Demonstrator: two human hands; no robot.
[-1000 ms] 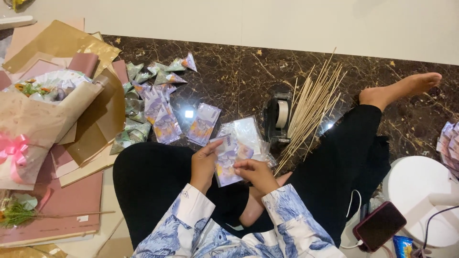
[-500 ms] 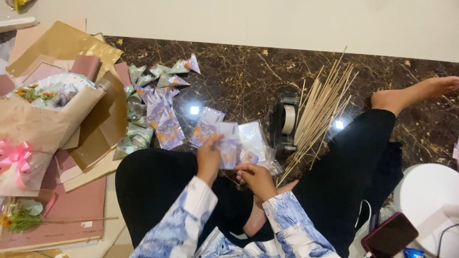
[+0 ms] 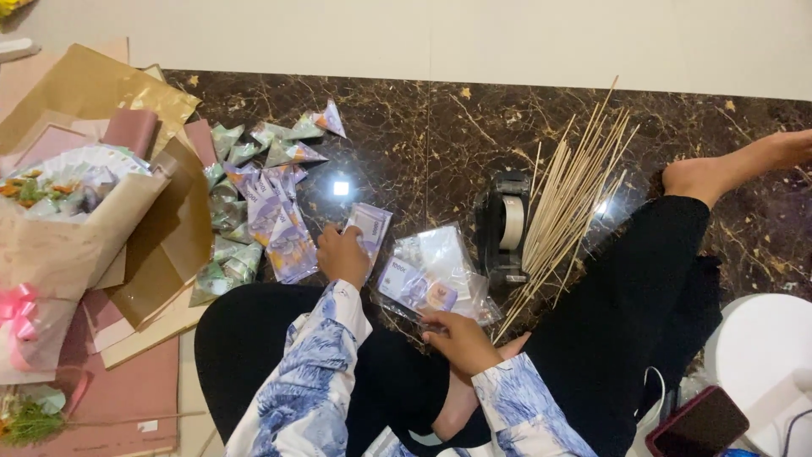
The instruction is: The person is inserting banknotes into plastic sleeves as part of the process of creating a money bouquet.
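Observation:
I sit cross-legged on a dark marble floor. My left hand (image 3: 341, 254) reaches forward and rests on a purple banknote (image 3: 369, 227) lying on the floor, fingers closed over its near edge. My right hand (image 3: 461, 337) stays near my lap and pinches the near edge of a clear plastic sleeve (image 3: 436, 275) with a purple banknote inside it. Another purple banknote stack (image 3: 283, 228) lies just left of my left hand.
Folded green and purple banknote cones (image 3: 254, 152) are scattered at left. A paper-wrapped bouquet (image 3: 59, 245) with a pink ribbon lies on brown and pink paper sheets. A tape dispenser (image 3: 507, 224), a bundle of wooden skewers (image 3: 575, 190), a white stool (image 3: 765, 364) and a phone (image 3: 698, 423) are at right.
My left hand has left the sleeved note in my lap and moved forward to the floor, now on a loose banknote. My right hand has lowered the plastic sleeve onto the floor.

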